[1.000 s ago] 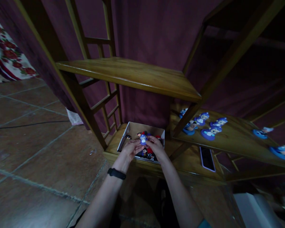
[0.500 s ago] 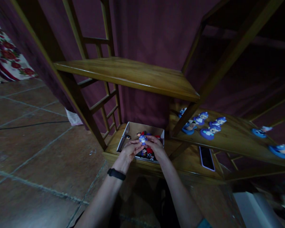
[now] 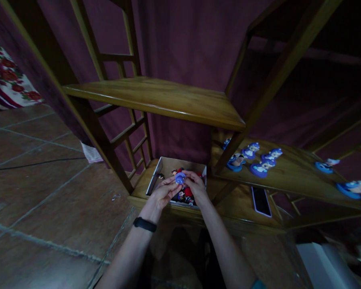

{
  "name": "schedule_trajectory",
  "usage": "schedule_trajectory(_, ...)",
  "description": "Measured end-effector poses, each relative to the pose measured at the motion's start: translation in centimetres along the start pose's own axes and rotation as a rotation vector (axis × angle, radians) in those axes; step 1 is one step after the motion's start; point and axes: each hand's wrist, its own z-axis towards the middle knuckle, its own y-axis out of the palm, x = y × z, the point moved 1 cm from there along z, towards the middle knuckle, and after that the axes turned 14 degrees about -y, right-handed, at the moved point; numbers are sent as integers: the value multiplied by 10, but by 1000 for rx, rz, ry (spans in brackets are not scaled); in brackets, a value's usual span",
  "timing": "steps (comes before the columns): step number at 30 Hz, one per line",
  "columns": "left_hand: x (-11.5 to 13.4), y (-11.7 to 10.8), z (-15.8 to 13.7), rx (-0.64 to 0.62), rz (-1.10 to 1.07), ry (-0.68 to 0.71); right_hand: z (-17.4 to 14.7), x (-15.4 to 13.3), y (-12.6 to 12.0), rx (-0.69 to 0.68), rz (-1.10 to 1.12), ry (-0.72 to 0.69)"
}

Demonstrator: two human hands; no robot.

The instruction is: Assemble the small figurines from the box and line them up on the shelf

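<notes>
Between the fingertips of my left hand (image 3: 164, 191) and my right hand (image 3: 196, 186) is a small purple figurine (image 3: 180, 178). Both hands are closed on it, one from each side. Its purple round part faces up toward me. Beneath them an open cardboard box (image 3: 185, 161) with a white rim sits on the low shelf. Inside it lie several other figurines (image 3: 182, 195) in red, black and skin tones, partly covered by my hands.
On the right-hand shelf (image 3: 295, 172) stand several purple and blue figurines (image 3: 263, 166). A phone (image 3: 261, 201) lies on the lower board. An upper wooden shelf (image 3: 156, 98) juts out above the box. A white box-like object (image 3: 319, 261) is at lower right.
The purple figurine has been turned in my fingers: its white and blue front showed before, and now its purple round part shows. Both hands stay over the box.
</notes>
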Motion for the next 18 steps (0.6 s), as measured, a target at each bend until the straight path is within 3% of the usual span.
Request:
schedule_trajectory(11, 5, -1, -2, -56, 65, 53, 3, -7, 1, -39, 53, -48)
schedule_trajectory(18, 4, 3, -5, -28, 86, 110, 2, 0, 3, 20, 42, -33)
